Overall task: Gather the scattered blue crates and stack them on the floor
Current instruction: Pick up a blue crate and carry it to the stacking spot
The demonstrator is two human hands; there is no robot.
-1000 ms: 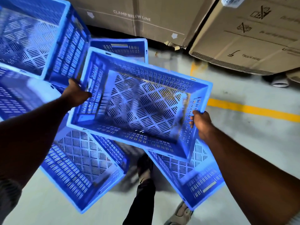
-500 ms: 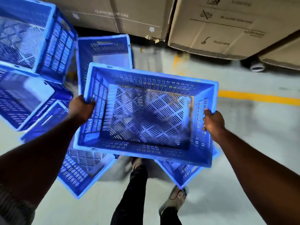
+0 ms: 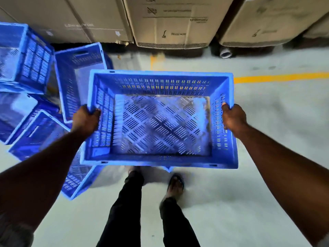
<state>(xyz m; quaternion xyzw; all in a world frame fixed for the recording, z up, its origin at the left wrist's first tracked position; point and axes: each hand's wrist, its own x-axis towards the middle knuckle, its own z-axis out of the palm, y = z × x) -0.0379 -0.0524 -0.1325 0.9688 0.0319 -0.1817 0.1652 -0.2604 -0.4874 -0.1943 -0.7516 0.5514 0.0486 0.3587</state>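
Left hand [image 3: 85, 120] is clamped on the left short rim of the held crate [image 3: 160, 125], its fingers curled round the edge. The right hand [image 3: 233, 120] grips the opposite short rim in the same way. The blue crate hangs between the two hands, about level, with its open top facing up and its slotted bottom in plain sight. It is off the floor [image 3: 249, 175], in front of the person and above the feet. Directly under the left forearm, another crate [image 3: 78, 177] lies on the floor at an angle, partly hidden by the held one. Just past the left hand's knuckles, a tipped crate [image 3: 80, 72] lies on its side. Farther out on that hand's side, more blue crates [image 3: 28, 56] sit in a loose, blurred heap, tilted against one another. Below the hands, dark trouser legs [image 3: 124, 211] and a sandalled foot [image 3: 175, 184] stand on the pale floor. Beyond the right hand, a yellow line [image 3: 281, 78] runs across the floor. Farthest ahead of both hands stands a row of large cardboard boxes [image 3: 170, 24].
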